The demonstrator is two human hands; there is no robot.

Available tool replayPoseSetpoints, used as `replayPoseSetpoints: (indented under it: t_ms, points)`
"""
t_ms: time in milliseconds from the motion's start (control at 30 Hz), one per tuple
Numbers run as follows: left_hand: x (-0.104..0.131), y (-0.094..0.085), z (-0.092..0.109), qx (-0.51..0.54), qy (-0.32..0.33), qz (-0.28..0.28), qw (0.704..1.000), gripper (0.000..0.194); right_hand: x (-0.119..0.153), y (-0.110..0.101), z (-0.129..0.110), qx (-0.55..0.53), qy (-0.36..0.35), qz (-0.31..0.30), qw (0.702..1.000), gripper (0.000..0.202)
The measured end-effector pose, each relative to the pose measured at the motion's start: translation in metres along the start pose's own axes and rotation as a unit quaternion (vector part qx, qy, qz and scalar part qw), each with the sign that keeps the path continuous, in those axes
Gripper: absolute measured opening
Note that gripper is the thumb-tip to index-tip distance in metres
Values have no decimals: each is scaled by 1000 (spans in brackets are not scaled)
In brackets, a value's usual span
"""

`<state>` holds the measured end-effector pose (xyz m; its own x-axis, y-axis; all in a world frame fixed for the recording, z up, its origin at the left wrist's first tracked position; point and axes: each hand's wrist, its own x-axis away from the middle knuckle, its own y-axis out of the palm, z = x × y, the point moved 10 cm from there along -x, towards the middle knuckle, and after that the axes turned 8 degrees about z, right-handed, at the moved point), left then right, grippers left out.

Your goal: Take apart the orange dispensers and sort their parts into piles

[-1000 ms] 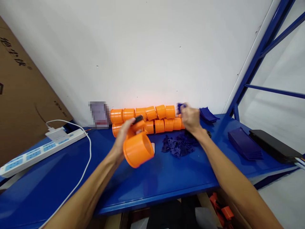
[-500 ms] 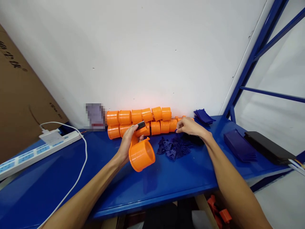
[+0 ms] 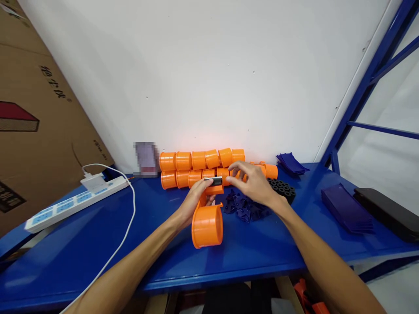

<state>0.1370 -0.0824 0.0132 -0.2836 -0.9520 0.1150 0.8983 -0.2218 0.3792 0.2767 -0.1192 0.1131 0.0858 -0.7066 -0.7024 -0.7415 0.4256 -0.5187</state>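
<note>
My left hand point(image 3: 196, 198) is closed around the handle of an orange plastic part point(image 3: 207, 226), whose wide round cup hangs below the fingers. A short black cylinder point(image 3: 215, 180) lies in the top of that part, under my left thumb. Just right of the cylinder, my right hand point(image 3: 247, 179) is raised with thumb and fingers apart and nothing visible between them. Below it lies a pile of small dark blue pieces point(image 3: 245, 207). Behind both hands, orange cups point(image 3: 198, 160) lie in two rows along the wall.
Black ring-ended cylinders point(image 3: 284, 188) stand bundled right of the pile. Dark blue curved sheets point(image 3: 347, 207) and a black case point(image 3: 386, 211) lie farther right. At left are a power strip point(image 3: 72, 205), a white cable point(image 3: 133, 209) and a cardboard box point(image 3: 42, 109).
My right hand has moved left from above the blue pile toward the orange part, and its fingers have spread. The held part has turned, and the view has shifted left.
</note>
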Motion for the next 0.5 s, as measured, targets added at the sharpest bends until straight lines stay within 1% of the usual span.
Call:
replayPoseSetpoints:
  t_ms: [67, 133, 200, 267, 333, 400, 433, 500]
  points:
    - [1, -1, -2, -5, 5, 9, 1000, 43, 8, 16, -13, 11, -36, -23, 999, 20]
    - [1, -1, -3, -16, 10, 10, 1000, 43, 13, 24, -17, 40, -60, -26, 997, 15]
    - [0, -4, -2, -13, 15, 21, 1000, 42, 14, 25, -18, 58, -71, -13, 996, 9]
    - [-4, -8, -2, -1, 8, 28, 1000, 41, 12, 20, -15, 46, -65, -2, 997, 7]
    - [-7, -11, 5, 17, 13, 25, 999, 39, 7, 12, -7, 2, -30, 10, 999, 6]
    - [-9, -18, 19, 43, 40, 37, 998, 40, 1, -1, 7, -54, 29, 34, 998, 7]
    - [-10, -23, 26, 60, 53, 51, 996, 40, -3, -9, 16, -79, 59, 51, 994, 8]
    - [-10, -34, 35, 96, 49, 88, 990, 35, -7, -28, 30, -113, 106, 91, 984, 11]
